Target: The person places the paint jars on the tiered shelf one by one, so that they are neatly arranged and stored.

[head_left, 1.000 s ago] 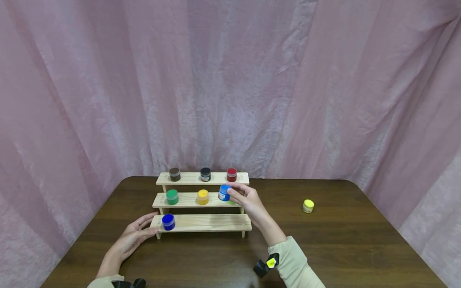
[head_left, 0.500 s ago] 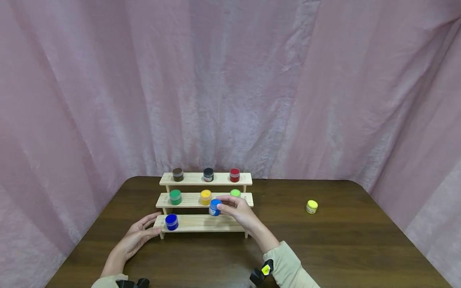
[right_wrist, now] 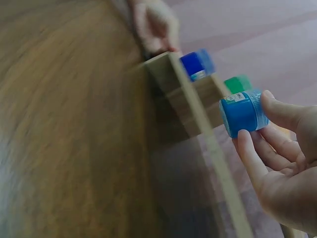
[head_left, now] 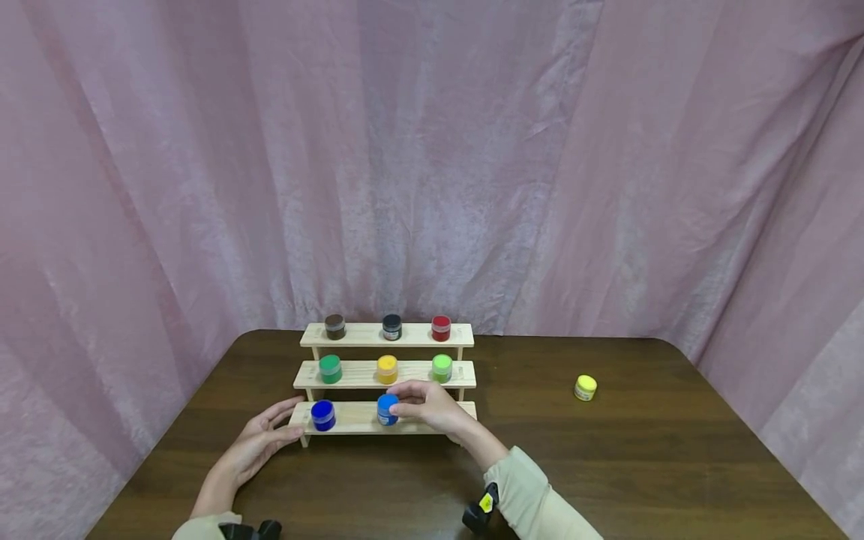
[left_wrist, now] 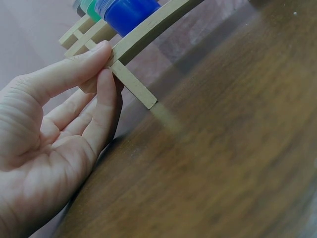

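My right hand [head_left: 427,407] pinches a light blue paint jar [right_wrist: 242,113] between thumb and fingers, close over the middle of the lowest step of a three-tier wooden display rack [head_left: 421,424]. With thumb and forefinger, my left hand [left_wrist: 64,114] grips the left end of that same step. Beside it on the step stands a dark blue jar [head_left: 322,415]. The middle tier carries a green jar [head_left: 331,369], a yellow-orange jar [head_left: 387,369] and a light green jar [head_left: 442,367]. Along the top are a brown jar [head_left: 334,327], a black jar [head_left: 391,327] and a red jar [head_left: 441,328].
A lemon yellow jar [head_left: 585,388] stands alone on the dark wooden table [head_left: 648,465], right of the rack. Behind the table's far edge hangs a pink curtain [head_left: 432,165].
My right hand has brought the light blue jar down and to the left, from in front of the middle tier to the lowest step. The left hand keeps its place at the rack.
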Action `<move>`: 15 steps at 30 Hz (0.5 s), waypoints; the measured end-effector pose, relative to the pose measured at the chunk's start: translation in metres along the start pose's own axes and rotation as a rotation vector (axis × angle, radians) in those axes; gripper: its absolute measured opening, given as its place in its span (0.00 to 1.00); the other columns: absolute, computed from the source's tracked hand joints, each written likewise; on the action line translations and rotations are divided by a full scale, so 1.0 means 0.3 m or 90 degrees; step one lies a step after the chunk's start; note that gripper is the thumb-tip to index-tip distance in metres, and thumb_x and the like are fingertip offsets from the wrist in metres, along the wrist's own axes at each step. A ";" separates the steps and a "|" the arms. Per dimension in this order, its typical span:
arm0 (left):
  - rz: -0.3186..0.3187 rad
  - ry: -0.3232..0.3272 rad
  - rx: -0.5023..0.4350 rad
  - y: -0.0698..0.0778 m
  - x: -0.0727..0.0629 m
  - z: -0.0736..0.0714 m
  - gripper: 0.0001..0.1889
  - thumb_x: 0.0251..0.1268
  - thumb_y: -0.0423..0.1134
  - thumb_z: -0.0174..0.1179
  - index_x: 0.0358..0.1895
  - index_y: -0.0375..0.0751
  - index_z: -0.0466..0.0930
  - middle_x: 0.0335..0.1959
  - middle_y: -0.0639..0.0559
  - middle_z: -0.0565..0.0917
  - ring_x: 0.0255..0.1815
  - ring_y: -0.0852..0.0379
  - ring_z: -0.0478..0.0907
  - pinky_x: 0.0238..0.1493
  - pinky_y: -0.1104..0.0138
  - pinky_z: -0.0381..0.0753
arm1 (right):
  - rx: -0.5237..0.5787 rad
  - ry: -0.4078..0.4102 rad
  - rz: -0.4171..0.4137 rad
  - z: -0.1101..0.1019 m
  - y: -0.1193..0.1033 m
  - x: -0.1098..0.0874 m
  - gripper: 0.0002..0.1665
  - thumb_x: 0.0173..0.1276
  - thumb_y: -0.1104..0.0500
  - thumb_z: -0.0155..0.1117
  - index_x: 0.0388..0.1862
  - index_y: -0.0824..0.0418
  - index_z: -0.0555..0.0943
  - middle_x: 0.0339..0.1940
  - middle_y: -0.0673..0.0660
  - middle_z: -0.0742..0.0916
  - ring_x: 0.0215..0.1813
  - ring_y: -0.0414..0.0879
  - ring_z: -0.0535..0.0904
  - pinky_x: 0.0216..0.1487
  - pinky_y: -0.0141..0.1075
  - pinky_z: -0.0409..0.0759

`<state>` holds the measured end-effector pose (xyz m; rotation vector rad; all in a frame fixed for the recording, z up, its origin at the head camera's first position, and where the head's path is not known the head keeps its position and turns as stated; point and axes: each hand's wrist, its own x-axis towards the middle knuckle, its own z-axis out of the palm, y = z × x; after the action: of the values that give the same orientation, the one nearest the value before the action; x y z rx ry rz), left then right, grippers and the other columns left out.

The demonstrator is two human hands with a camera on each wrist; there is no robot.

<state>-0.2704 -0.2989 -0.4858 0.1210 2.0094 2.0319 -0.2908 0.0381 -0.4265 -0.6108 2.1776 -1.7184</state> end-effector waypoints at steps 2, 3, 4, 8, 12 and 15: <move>-0.003 0.002 -0.003 0.001 0.002 0.002 0.40 0.68 0.32 0.58 0.77 0.32 0.46 0.77 0.31 0.45 0.51 0.69 0.79 0.56 0.74 0.79 | -0.022 0.000 -0.011 0.005 0.007 0.002 0.20 0.67 0.60 0.66 0.55 0.69 0.80 0.50 0.67 0.86 0.47 0.41 0.83 0.51 0.28 0.80; -0.004 0.001 -0.004 0.002 0.002 0.002 0.39 0.68 0.32 0.58 0.77 0.32 0.46 0.77 0.31 0.45 0.51 0.69 0.79 0.56 0.74 0.79 | -0.030 0.001 -0.010 0.008 0.011 0.003 0.20 0.67 0.60 0.66 0.55 0.68 0.80 0.50 0.67 0.86 0.47 0.42 0.83 0.51 0.28 0.80; -0.006 -0.001 -0.006 0.002 0.003 0.002 0.39 0.68 0.33 0.58 0.77 0.32 0.46 0.77 0.31 0.45 0.51 0.69 0.79 0.56 0.74 0.79 | -0.036 0.002 -0.010 0.011 0.014 0.004 0.20 0.66 0.60 0.67 0.55 0.68 0.81 0.50 0.67 0.86 0.47 0.43 0.83 0.52 0.29 0.80; -0.008 -0.006 -0.011 0.004 0.005 0.002 0.40 0.68 0.33 0.58 0.77 0.33 0.45 0.78 0.32 0.44 0.51 0.70 0.79 0.56 0.75 0.79 | -0.035 0.011 0.000 0.015 0.019 0.006 0.20 0.66 0.59 0.67 0.55 0.67 0.81 0.50 0.66 0.86 0.48 0.44 0.83 0.52 0.30 0.80; -0.008 -0.001 -0.008 0.002 0.005 0.000 0.40 0.68 0.33 0.58 0.77 0.33 0.46 0.78 0.32 0.45 0.51 0.70 0.79 0.56 0.75 0.79 | -0.031 0.003 0.004 0.015 0.019 0.008 0.21 0.67 0.59 0.66 0.56 0.67 0.80 0.51 0.66 0.85 0.49 0.45 0.82 0.53 0.31 0.80; -0.006 0.005 -0.002 -0.001 0.004 -0.001 0.39 0.68 0.32 0.58 0.77 0.33 0.47 0.77 0.33 0.47 0.51 0.69 0.79 0.56 0.75 0.79 | -0.028 -0.005 0.010 0.015 0.022 0.010 0.22 0.67 0.59 0.66 0.57 0.68 0.79 0.53 0.66 0.85 0.51 0.46 0.82 0.55 0.32 0.80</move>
<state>-0.2716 -0.2990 -0.4863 0.1025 2.0065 2.0327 -0.2921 0.0340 -0.4339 -0.6095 2.2144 -1.6622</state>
